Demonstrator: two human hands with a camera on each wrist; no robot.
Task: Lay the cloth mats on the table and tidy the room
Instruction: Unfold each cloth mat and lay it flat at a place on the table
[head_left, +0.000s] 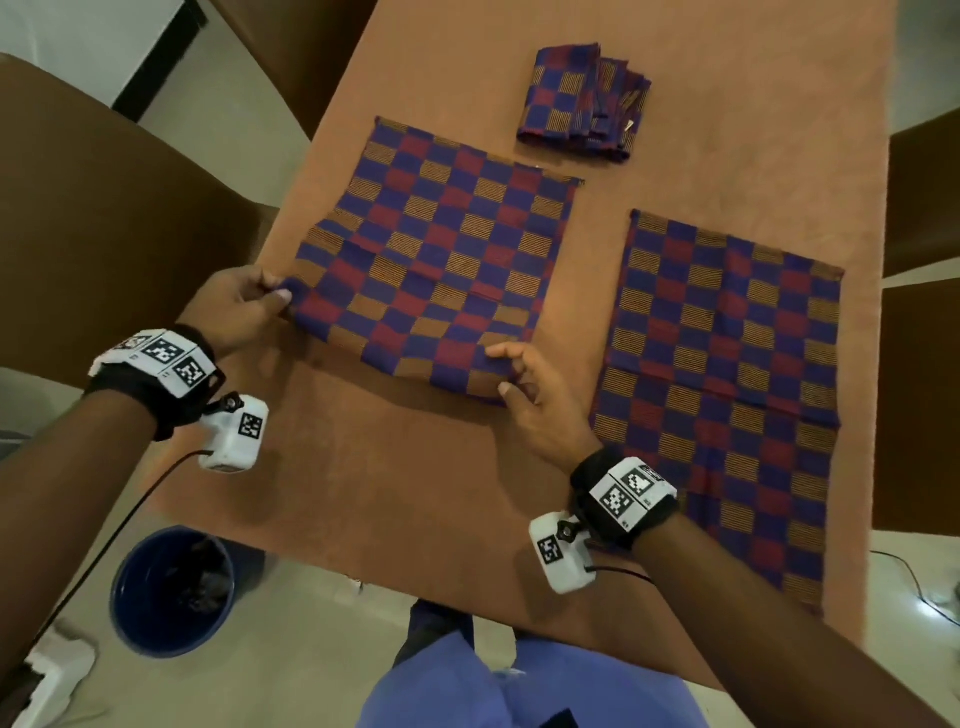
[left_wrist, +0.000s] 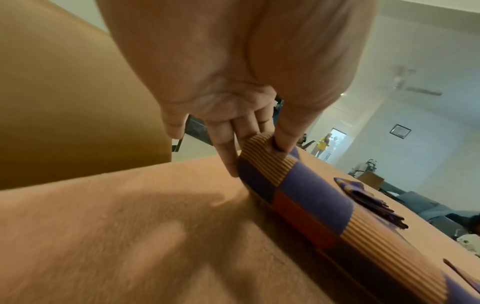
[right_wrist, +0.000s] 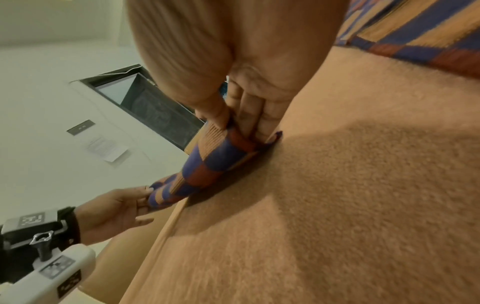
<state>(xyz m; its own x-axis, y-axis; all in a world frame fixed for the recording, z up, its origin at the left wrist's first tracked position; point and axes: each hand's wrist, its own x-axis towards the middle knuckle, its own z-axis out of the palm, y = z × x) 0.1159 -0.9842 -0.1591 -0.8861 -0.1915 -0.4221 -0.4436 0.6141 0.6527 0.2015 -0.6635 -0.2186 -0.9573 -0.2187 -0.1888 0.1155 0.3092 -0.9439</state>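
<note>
1. Table (head_left: 395, 493), covered in a plain orange-brown cloth, carries all the mats; brown chairs (head_left: 104, 208) stand round it and a dark blue bin (head_left: 171, 592) sits on the floor at the near-left corner.

2. Right-hand mat (head_left: 727, 395) lies flat and spread, well apart from both hands, its long side running away from the person.

3. Left-hand mat (head_left: 431, 260) is the one in hand. Its far edge rests on the table, while its near edge is lifted a little and sags between the two hands. That near edge runs across from left to right, so the likely next move is to draw it taut and lower it flat.

4. Folded pile of mats (head_left: 582, 104) waits further back, beyond the spread one.

5. Left hand (head_left: 234, 312) pinches the near-left corner between thumb and fingers, at the table's left edge.

6. Right hand (head_left: 540, 400) pinches the near-right corner, thumb on top and fingers tucked under; it is also the hand nearer the flat mat.

7. Pattern on every mat is a check of blue, dark red and orange-striped squares; the weave looks soft and limp, with fold creases showing across the middle.
</note>
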